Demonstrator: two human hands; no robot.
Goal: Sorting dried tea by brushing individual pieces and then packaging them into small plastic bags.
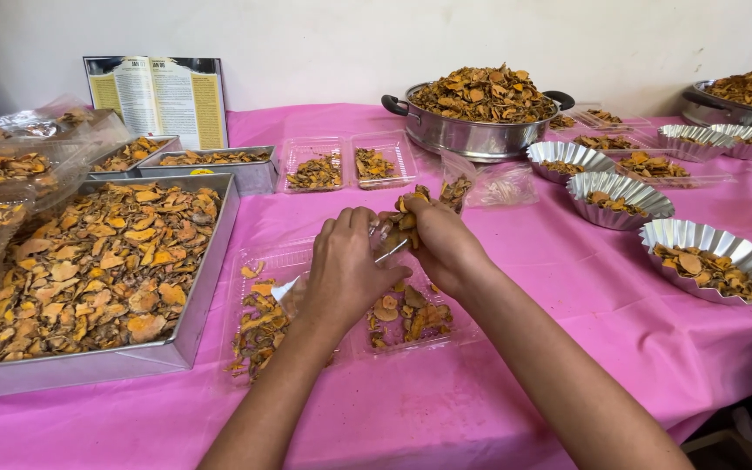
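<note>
- My right hand (441, 239) grips a bunch of dried slices (406, 216), fingers closed around them, just above the clear tray (354, 339) at table centre
- My left hand (345, 270) pinches something thin and pale next to that bunch; what it is, I cannot tell
- I judge this as mid-filling: the tray holds slices in both halves, and the next move needs a steady lowering so nothing spills on the pink cloth (524, 287)
- At 9 o'clock, the big square pan (193, 322), heaped
- At 12 o'clock, a round pot (472, 135) piled high, two small clear boxes (345, 165) beside it
- At 3 o'clock, fluted foil cups (715, 239), part-filled
- At 11 o'clock, a yellow-and-white printed sheet (158, 96) leans on the wall
</note>
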